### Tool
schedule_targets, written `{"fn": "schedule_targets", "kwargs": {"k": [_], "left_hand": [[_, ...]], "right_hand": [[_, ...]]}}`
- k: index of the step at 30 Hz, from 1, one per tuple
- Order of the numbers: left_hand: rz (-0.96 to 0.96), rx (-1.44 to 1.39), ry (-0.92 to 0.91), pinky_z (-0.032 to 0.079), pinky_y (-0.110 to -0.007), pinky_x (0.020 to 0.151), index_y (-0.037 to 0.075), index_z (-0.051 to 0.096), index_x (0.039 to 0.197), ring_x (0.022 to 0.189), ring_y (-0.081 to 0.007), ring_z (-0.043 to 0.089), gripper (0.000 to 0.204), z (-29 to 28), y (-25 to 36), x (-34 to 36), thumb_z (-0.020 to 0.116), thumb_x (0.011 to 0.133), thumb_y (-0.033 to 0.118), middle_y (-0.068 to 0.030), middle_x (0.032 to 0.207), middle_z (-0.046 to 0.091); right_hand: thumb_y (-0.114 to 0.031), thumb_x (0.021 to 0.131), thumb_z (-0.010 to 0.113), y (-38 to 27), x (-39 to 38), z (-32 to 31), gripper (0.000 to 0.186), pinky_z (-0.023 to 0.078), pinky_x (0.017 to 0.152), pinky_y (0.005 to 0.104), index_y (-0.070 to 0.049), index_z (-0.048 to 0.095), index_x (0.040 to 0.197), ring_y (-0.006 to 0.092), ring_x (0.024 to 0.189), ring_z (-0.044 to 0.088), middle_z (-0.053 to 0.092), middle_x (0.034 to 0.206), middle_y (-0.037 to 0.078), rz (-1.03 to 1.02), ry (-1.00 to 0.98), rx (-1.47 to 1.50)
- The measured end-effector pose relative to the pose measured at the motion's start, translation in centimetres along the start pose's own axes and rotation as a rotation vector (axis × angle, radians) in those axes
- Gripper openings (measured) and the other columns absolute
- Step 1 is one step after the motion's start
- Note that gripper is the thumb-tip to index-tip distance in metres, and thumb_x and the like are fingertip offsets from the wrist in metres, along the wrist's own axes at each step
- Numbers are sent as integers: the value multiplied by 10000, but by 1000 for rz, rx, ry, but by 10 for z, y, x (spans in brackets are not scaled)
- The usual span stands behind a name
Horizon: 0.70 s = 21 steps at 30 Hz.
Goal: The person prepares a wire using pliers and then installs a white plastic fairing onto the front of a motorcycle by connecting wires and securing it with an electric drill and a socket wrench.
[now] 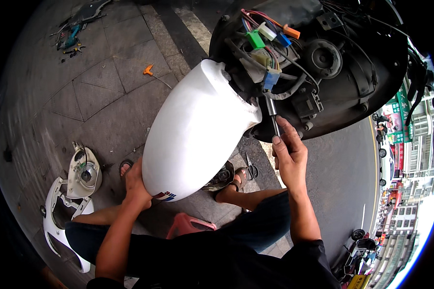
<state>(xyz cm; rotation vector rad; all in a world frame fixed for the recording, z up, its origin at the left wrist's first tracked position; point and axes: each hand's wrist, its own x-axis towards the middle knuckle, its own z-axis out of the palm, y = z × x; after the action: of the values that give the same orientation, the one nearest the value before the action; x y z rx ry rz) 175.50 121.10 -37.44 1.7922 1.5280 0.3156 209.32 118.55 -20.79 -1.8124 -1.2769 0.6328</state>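
Note:
My left hand [135, 185] grips the lower end of a large white body panel [188, 130], whose upper end sits against the underside of the black vehicle front [352, 86]. My right hand [288, 151] is closed on a slim metal socket tool [273, 115], held upright beside the panel's right edge, its tip among the black fittings. Above the tool hang coloured wire connectors, among them a green one [255, 39], a blue one [270, 78] and an orange one [291, 31]. A round black part [323, 59] sits to their right. The panel's far side is hidden.
Loose tools [72, 38], an orange-handled tool [148, 70], scissors [251, 167], white trim [50, 214], a lamp housing [84, 173] and a black part [217, 179] lie on the paving [96, 91]. A pink stool [188, 224] is below me. A road with parked vehicles runs along the right.

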Motion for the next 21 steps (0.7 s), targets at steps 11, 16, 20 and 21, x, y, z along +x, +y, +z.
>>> {"fn": "schedule_targets", "kwargs": {"k": [11,16,20,21], "left_hand": [[27,64,23,507,-448,936,44,667,1154,1037,-383,683,433,12,-12,11,751,798,276,-203,1089,719],[-88,-92,-40,505,-475,935,39,678,1140,1047,-396,678,430,9,-8,14,751,784,268,-206,1088,719],[-42,-2,-48,506,-484,929,40,682,1132,1028,-402,677,419,7,-8,15,751,771,242,-210,1070,716],[-1,36,-47,506,-487,928,40,682,1130,1024,-404,676,420,7,-8,14,754,765,234,-210,1066,714]], "right_hand": [[-42,994,616,11,-4,6,449,406,620,231,-53,567,1440,53,660,458,459,714,-43,-17,-15,54],[-42,985,626,20,-1,10,432,401,624,235,-61,589,1415,59,658,436,461,710,-34,-4,31,59],[-48,983,631,27,1,14,425,396,614,240,-60,593,1406,63,644,420,448,709,-33,-52,49,20],[-48,984,630,27,0,13,423,396,612,241,-60,594,1405,60,643,420,448,711,-34,-64,63,17]]}}
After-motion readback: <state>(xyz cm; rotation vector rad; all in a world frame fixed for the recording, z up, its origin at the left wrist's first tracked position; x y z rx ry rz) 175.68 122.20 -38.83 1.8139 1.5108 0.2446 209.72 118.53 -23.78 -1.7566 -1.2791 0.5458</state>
